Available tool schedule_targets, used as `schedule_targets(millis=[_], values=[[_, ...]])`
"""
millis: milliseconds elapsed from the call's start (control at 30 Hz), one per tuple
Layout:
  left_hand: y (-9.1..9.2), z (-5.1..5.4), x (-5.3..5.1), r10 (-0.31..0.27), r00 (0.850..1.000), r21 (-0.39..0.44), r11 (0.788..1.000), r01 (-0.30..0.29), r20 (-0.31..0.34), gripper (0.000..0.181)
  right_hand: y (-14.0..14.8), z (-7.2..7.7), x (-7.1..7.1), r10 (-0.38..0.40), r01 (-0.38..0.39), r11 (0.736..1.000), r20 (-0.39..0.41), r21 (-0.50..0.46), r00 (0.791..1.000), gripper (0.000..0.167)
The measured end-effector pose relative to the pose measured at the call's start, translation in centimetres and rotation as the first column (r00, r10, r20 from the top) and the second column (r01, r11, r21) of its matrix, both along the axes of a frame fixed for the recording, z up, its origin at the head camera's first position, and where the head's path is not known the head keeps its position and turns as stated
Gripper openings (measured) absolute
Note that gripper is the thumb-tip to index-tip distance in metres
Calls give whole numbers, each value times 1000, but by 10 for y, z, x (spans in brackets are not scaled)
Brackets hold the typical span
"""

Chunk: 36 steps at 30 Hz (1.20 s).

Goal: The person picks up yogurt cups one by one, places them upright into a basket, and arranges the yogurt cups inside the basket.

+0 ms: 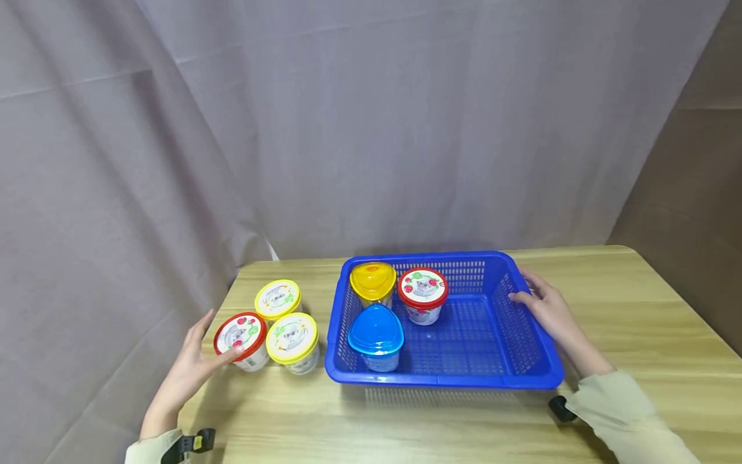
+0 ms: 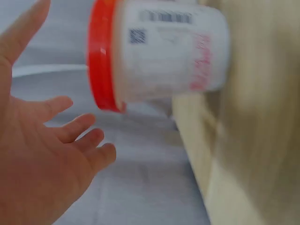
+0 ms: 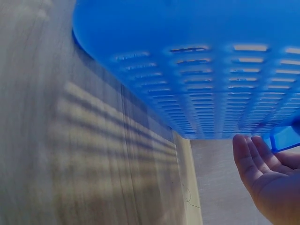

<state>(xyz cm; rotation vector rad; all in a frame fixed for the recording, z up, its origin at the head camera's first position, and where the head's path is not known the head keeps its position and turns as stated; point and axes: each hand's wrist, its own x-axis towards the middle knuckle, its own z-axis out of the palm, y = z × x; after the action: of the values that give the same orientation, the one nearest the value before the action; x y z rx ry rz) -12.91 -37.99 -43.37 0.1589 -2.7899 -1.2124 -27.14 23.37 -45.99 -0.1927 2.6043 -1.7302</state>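
At the left of the table, my left hand is spread beside a red-lidded white tub, thumb over its near side. In the left wrist view a gap shows between the fingers and the tub. Two yellow-lidded tubs stand against its right side. My right hand grips the right rim of a blue plastic basket, thumb on the inside, fingers outside. Inside the basket, at its left, are a yellow-lidded tub, a blue-lidded tub and another red-lidded tub.
The wooden table ends on the left near the left hand. Grey cloth hangs behind it and along the left. A brown surface stands beyond the right side. Tabletop shows in front of the basket and to its right.
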Motion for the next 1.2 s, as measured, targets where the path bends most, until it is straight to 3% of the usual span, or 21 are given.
schedule_targets(millis=[133, 367, 633, 1033, 1200], values=[[-2, -11, 1, 5, 998, 45, 999, -8, 61, 115, 2, -2, 0, 5, -5, 1000, 27, -7, 1000, 72], [-1, -20, 1, 2, 999, 166, 986, -10, 48, 114, 1, -2, -1, 3, -3, 1000, 37, -9, 999, 73], [0, -22, -2, 42, 991, 151, 987, -61, 123, 116, 3, -4, 0, -2, 3, 999, 22, -34, 1000, 72], [2, -24, -4, 53, 991, 166, 983, -74, 127, 116, 3, -4, -2, -15, 16, 999, 20, -45, 1000, 72], [-1, -18, -1, 64, 990, 152, 985, -83, 130, 111, 2, -4, -2, -11, 13, 999, 35, -47, 999, 73]])
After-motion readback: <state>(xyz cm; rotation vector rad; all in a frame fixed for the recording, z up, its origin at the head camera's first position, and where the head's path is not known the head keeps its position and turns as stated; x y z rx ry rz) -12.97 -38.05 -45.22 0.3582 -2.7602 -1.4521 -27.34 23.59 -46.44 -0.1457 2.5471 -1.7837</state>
